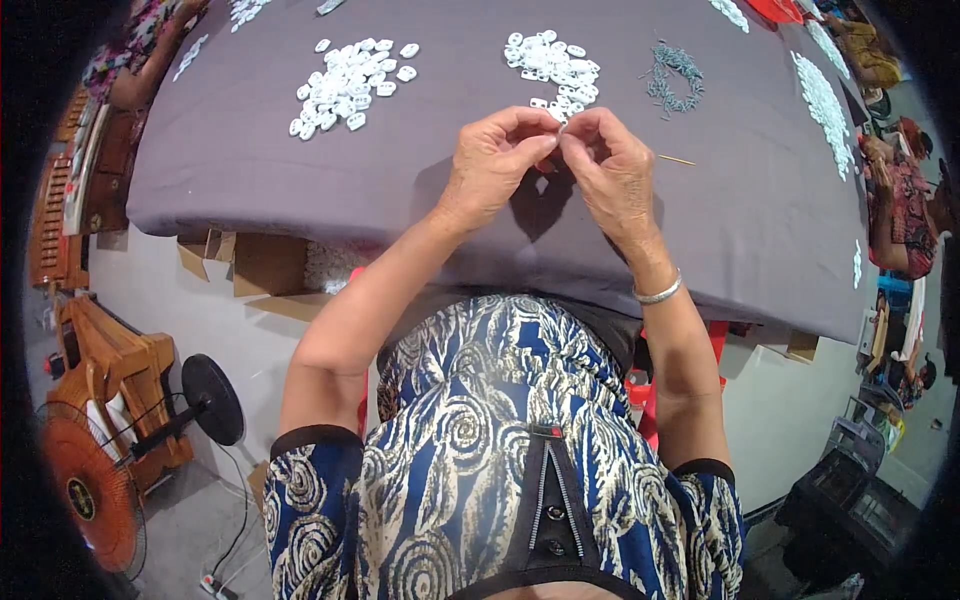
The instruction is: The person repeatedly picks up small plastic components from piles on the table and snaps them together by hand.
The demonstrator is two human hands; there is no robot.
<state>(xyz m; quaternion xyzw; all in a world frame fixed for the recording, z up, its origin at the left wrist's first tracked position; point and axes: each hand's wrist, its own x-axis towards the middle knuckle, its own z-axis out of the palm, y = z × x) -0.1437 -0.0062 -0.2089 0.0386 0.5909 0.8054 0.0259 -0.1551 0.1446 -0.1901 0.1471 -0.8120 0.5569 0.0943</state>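
Note:
My left hand [492, 165] and my right hand [613, 172] meet above the near part of the table, thumbs and forefingers pinched together. Something tiny and pale shows between the fingertips, too small and covered to name. Just beyond my fingers lies a pile of small white oval plastic pieces with holes [552, 62]. A second heap of the same white pieces [345, 88] spreads to the left. Right of the nearer pile is a loose cluster of small dark grey pieces [676, 82]. Beside my right hand rests a thin gold-coloured stick [677, 160].
A grey-brown cloth [250, 170] covers the table. More white pieces [822, 105] lie along its right side. Other people sit at the far left and right edges. Below the table is an open cardboard box [270, 265]; an orange fan [95, 500] stands lower left.

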